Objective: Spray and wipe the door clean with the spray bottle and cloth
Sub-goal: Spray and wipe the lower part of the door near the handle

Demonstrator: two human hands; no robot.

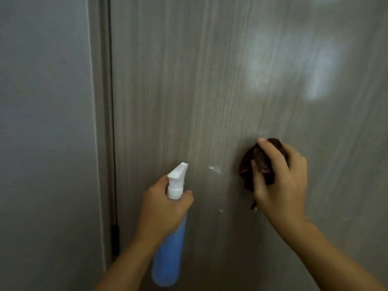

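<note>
A grey wood-grain door [210,91] fills most of the view. My left hand [161,208] grips the neck of a blue spray bottle [169,255] with a white nozzle pointing up and right at the door. A small white foam patch [215,169] sits on the door just right of the nozzle, with a smaller white speck below it. My right hand [281,181] presses a bunched dark brown cloth [262,162] against the door, to the right of the foam.
The door frame [100,122] and a dark gap run down the left, with a black hinge [115,240] low in the gap. A plain grey wall [44,133] lies left of the frame. A pale light reflection shows on the door's upper right.
</note>
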